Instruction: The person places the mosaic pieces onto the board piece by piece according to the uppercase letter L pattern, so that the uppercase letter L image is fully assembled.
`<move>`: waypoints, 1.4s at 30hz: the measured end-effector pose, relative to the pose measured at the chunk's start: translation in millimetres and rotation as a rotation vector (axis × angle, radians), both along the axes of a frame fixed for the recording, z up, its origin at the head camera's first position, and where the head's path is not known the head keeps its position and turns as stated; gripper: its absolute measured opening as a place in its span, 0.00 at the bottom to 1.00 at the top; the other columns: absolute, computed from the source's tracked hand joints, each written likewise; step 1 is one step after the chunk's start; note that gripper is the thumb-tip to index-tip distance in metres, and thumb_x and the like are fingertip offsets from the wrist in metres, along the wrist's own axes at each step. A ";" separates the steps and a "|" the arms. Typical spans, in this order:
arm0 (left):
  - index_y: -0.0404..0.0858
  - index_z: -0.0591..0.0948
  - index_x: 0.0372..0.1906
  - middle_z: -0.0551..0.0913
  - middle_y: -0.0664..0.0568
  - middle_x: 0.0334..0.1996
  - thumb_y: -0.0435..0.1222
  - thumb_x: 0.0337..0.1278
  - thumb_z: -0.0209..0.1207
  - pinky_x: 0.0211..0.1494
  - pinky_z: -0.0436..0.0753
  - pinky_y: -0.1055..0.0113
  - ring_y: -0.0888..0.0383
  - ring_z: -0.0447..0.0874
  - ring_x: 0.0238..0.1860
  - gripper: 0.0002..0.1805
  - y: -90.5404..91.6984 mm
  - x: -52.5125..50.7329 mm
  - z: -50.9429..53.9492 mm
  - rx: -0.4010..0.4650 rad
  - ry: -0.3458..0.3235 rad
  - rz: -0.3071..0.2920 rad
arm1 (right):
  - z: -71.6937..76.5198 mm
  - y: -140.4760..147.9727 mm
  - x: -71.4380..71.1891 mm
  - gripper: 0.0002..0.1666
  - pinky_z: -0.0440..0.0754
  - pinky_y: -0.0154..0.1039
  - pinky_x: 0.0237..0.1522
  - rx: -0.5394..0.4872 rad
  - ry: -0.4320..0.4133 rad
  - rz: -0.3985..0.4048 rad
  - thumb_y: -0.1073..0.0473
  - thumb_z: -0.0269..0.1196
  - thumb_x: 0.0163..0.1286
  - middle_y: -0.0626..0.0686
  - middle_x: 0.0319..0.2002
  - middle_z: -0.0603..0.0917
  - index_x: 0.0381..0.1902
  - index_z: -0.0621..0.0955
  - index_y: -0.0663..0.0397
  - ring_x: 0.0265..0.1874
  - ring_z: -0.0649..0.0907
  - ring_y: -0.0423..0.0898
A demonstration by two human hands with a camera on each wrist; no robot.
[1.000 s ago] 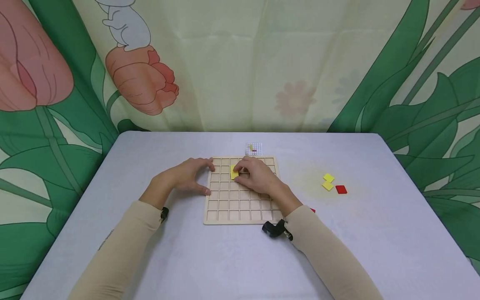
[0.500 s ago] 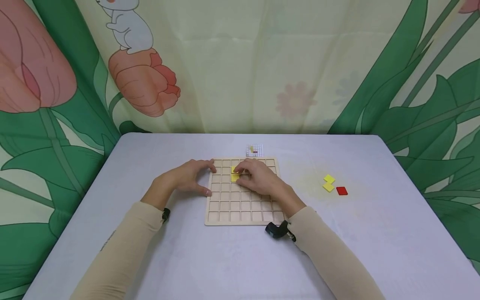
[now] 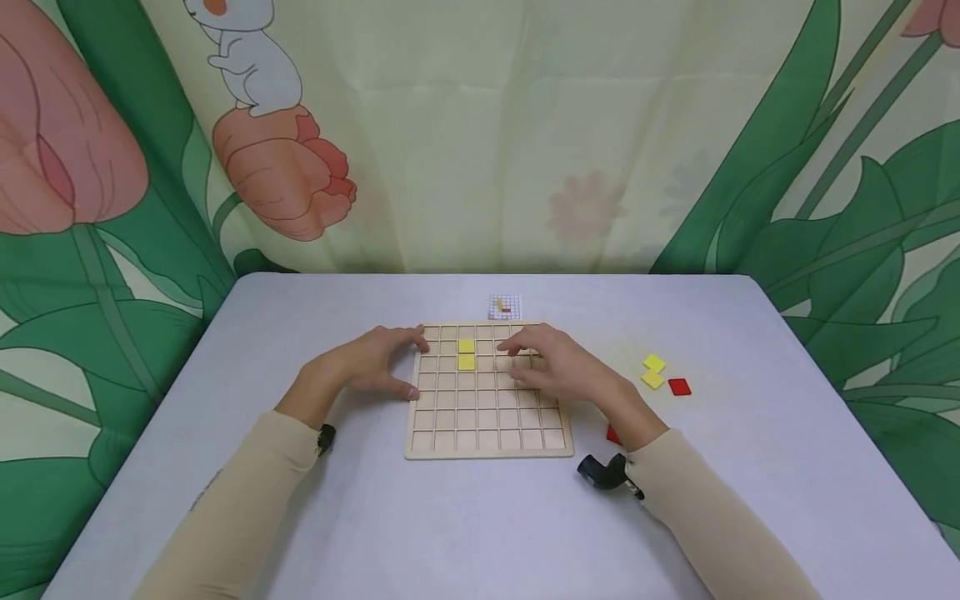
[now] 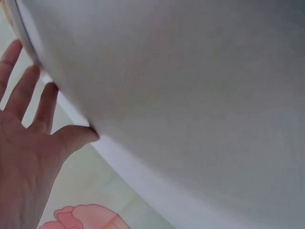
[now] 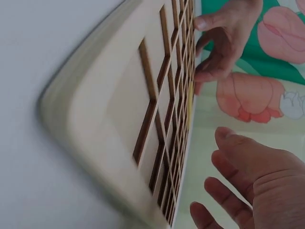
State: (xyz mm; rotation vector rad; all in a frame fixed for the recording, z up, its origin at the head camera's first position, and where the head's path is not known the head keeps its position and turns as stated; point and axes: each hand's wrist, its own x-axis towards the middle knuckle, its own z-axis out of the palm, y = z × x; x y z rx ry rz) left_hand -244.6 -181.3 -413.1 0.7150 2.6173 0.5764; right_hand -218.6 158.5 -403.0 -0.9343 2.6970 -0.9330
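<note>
A square wooden grid board [image 3: 445, 420] lies on the table, with two yellow square tiles [image 3: 467, 362] one behind the other in its upper left cells. My left hand [image 3: 375, 360] touches the board's left edge, thumb and fingers spread; the left wrist view shows the same hand [image 4: 28, 148] with fingers extended. Above the board's right side hovers my right hand [image 3: 558, 362], its fingers loosely bent around nothing. In the right wrist view that hand [image 5: 267, 176] is likewise without a tile, apart from the board [image 5: 90, 109].
Right of the board lie two loose yellow tiles [image 3: 652, 380] and a red tile [image 3: 679, 387]. Another red tile [image 3: 612, 434] is partly hidden by the right wrist. A small printed grid card [image 3: 505, 307] lies behind the board. A patterned curtain [image 3: 450, 167] hangs beyond the table.
My right hand has let go of the yellow tiles and moved right, uncovering both in their cells. The left hand stays at the board's edge.
</note>
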 end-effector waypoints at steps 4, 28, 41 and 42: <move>0.51 0.76 0.62 0.59 0.53 0.81 0.52 0.44 0.80 0.81 0.59 0.46 0.45 0.57 0.80 0.38 1.5 -0.1 1.8 -0.011 -0.001 0.002 | 1.4 14.3 3.4 0.23 0.76 0.52 0.62 0.022 0.002 -0.036 0.57 0.68 0.71 0.51 0.53 0.84 0.63 0.82 0.50 0.59 0.77 0.50; 0.46 0.76 0.63 0.61 0.47 0.80 0.50 0.43 0.80 0.81 0.58 0.47 0.45 0.56 0.81 0.40 5.8 -2.2 7.1 -0.016 -0.014 0.000 | -12.0 90.2 9.8 0.22 0.77 0.56 0.60 -0.058 0.205 -0.126 0.65 0.69 0.68 0.55 0.52 0.85 0.60 0.82 0.54 0.56 0.79 0.53; 0.47 0.76 0.64 0.61 0.50 0.80 0.48 0.43 0.81 0.81 0.58 0.47 0.45 0.55 0.81 0.40 9.8 1.3 8.8 -0.014 -0.045 0.036 | -0.3 129.6 15.3 0.23 0.77 0.58 0.56 -0.034 0.230 -0.211 0.68 0.70 0.66 0.57 0.50 0.86 0.58 0.83 0.52 0.55 0.79 0.59; 0.46 0.77 0.63 0.61 0.49 0.80 0.48 0.42 0.81 0.81 0.58 0.46 0.44 0.56 0.81 0.40 10.0 1.2 9.2 -0.012 -0.044 0.036 | -0.2 131.0 15.6 0.22 0.77 0.59 0.56 -0.032 0.218 -0.222 0.67 0.69 0.67 0.57 0.50 0.86 0.59 0.83 0.51 0.56 0.78 0.59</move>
